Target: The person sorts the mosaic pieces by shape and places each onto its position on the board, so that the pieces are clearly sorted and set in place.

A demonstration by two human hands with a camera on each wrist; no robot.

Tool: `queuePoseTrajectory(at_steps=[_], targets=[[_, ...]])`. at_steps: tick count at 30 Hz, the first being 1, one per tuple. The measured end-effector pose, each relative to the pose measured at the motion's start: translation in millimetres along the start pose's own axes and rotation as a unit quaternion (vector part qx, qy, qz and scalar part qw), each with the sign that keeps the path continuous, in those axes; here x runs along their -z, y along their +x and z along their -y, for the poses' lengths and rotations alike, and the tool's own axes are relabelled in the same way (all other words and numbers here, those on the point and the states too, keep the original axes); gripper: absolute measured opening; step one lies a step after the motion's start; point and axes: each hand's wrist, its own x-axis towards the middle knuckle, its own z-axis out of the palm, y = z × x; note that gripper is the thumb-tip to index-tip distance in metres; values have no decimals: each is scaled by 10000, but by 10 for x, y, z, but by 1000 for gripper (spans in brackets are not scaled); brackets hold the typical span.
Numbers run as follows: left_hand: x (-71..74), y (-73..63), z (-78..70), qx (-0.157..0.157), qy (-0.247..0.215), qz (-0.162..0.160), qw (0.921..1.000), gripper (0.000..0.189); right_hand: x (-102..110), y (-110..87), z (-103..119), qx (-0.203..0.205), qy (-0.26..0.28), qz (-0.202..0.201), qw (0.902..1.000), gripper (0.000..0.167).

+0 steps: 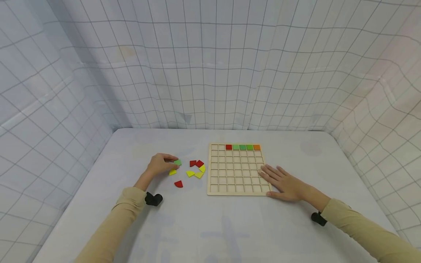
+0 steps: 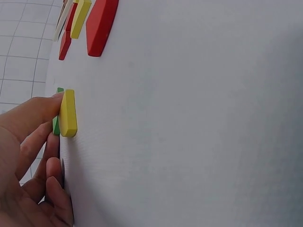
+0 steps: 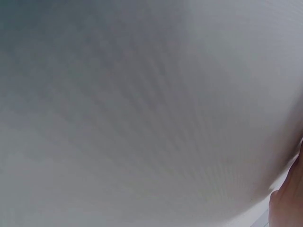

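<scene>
The left hand (image 1: 161, 164) pinches a green tile (image 1: 178, 162) while the right hand (image 1: 287, 185) touches a gridded board (image 1: 236, 170)

The green tile (image 1: 178, 162) is left of the gridded board (image 1: 238, 170).

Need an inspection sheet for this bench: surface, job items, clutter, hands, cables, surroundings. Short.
Surface: white tabletop, faint bluish marks towards the near side.
Job items: gridded board with five coloured tiles in its far row; loose red pieces and yellow pieces left of it.
Clutter: nothing seen.
Hands: left hand pinches a green piece; right hand lies flat, fingers on the board's right edge.
Cables: nothing seen.
Surroundings: white grid-patterned fabric behind and on both sides.
</scene>
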Motion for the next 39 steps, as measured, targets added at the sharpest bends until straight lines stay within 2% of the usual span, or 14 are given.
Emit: queuePoseTrajectory(at_steps=[24, 27, 33, 39], targets=[[-33, 23, 29, -186, 147, -113, 9997, 37, -3, 8, -29, -58, -43, 63, 10000, 77], [-21, 23, 20, -229, 227, -102, 9994, 37, -6, 4, -34, -22, -15, 15, 10000, 77], [23, 36, -31, -506, 517, -61, 9974, 36, -12, 3, -38, -9, -39, 7, 10000, 77], [35, 74, -45, -416, 653, -53, 9970, 36, 0, 0, -3, -8, 11, 37, 10000, 77]])
